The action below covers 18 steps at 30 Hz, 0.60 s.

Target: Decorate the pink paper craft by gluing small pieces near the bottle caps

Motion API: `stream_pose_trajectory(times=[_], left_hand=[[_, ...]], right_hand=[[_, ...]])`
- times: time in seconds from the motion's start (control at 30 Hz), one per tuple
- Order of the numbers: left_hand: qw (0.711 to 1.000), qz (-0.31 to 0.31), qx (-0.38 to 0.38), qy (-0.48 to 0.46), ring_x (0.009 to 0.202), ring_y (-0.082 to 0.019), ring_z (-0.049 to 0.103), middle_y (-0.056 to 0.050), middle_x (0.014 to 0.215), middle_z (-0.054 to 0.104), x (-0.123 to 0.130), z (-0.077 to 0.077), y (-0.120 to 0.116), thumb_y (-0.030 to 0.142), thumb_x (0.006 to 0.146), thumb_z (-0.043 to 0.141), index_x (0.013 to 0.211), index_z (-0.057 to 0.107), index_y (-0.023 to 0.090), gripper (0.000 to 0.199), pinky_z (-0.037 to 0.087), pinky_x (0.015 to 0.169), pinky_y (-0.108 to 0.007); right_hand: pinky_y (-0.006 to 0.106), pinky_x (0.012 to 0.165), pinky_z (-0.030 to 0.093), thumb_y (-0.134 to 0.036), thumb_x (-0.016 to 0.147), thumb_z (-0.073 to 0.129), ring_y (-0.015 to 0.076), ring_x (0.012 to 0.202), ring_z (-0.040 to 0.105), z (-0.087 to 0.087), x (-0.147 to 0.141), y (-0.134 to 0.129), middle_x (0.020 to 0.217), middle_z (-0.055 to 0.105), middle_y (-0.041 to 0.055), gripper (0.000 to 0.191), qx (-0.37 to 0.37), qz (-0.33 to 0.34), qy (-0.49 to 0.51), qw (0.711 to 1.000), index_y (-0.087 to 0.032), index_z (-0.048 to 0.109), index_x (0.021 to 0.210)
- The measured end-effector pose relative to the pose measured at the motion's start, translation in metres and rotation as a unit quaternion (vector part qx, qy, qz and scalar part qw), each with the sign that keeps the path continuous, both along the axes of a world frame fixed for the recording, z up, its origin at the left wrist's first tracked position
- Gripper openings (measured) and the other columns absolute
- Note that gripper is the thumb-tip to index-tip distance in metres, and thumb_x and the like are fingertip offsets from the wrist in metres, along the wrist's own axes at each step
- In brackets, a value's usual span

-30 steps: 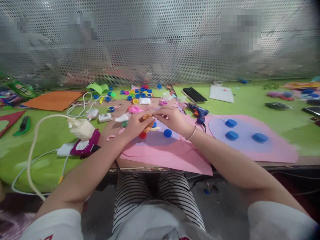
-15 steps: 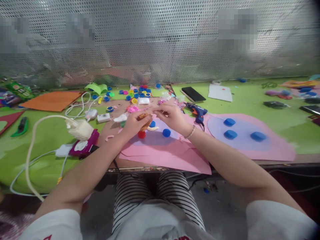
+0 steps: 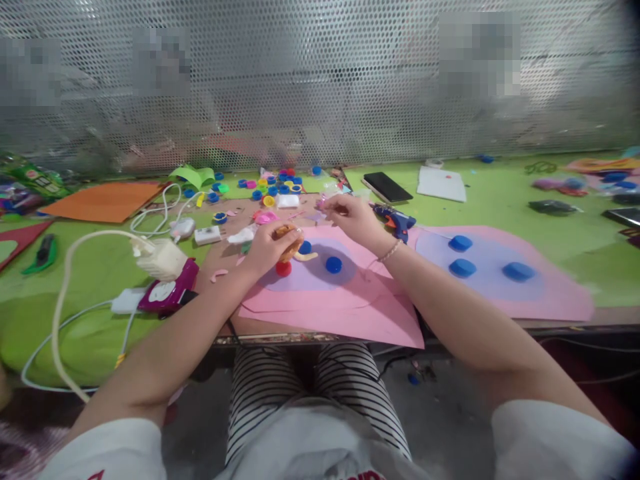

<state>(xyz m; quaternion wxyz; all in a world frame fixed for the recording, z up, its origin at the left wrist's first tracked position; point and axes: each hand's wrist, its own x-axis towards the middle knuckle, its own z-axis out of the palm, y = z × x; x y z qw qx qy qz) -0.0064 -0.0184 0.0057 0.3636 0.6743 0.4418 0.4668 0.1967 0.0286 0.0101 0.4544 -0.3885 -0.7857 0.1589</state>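
My left hand [image 3: 266,249] is closed on an orange-brown, ring-like piece [image 3: 291,248], held over the pink and lilac paper shape; its exact kind is unclear. Up and to the right, my right hand [image 3: 356,221] has its fingertips pinched together near small pink scraps. Whatever lies between them is too small to make out. Below the hands, a red bottle cap [image 3: 283,269], two blue bottle caps [image 3: 333,265] and a cream curved strip [image 3: 307,257] rest on the lilac paper [image 3: 320,280], which lies on pink paper [image 3: 345,317].
A blue glue gun [image 3: 399,221] lies right of my right hand. Beyond it is another pink and lilac paper shape [image 3: 550,293] with blue caps. A black phone [image 3: 387,187], several coloured caps [image 3: 269,201], a purple power strip [image 3: 170,291] with cables and a green cutter [image 3: 45,255] surround the workspace.
My right hand has moved slightly up and right, away from the orange-brown piece. My left hand keeps holding the piece in nearly the same place.
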Motion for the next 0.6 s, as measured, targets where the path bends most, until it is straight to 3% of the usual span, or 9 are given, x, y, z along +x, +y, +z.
stream_pose_trajectory(times=[0.1,0.23,0.4,0.6], left_hand=[[1.000,0.000,0.010,0.010,0.070,-0.014,0.061,-0.003,0.074,0.067,0.000,0.001,0.000,0.034,0.072,0.061,0.072,0.061,0.018,0.016,0.049,0.066,-0.027],[0.999,-0.003,0.018,0.031,0.072,-0.014,0.061,-0.002,0.076,0.067,0.000,0.001,0.002,0.036,0.071,0.063,0.076,0.062,0.017,0.019,0.049,0.066,-0.025],[0.999,-0.008,0.024,0.042,0.068,-0.013,0.060,-0.002,0.073,0.067,-0.001,-0.004,0.005,0.038,0.072,0.063,0.076,0.063,0.017,0.021,0.049,0.064,-0.025],[0.999,-0.037,0.002,0.030,0.069,-0.013,0.062,-0.003,0.077,0.069,-0.002,-0.007,0.007,0.037,0.070,0.065,0.078,0.066,0.018,0.021,0.050,0.065,-0.026]], right_hand=[[0.029,0.072,0.046,-0.010,0.075,0.050,0.0161,0.074,0.058,-0.001,0.025,0.020,0.080,0.065,0.0072,0.017,0.058,-0.095,-0.113,0.987,-0.014,0.066,0.078],[0.030,0.075,0.044,-0.001,0.068,0.046,0.0194,0.078,0.059,-0.001,0.051,0.038,0.081,0.065,0.0109,0.025,0.029,-0.172,-0.219,0.960,-0.010,0.068,0.075],[0.029,0.074,0.044,0.000,0.064,0.046,0.0216,0.080,0.061,-0.001,0.060,0.039,0.080,0.068,0.0102,0.028,-0.035,-0.199,-0.307,0.930,-0.011,0.070,0.073],[0.031,0.070,0.043,-0.003,0.067,0.046,0.0241,0.077,0.062,0.001,0.052,0.031,0.077,0.068,0.0156,0.023,-0.049,-0.196,-0.359,0.911,-0.009,0.068,0.066]])
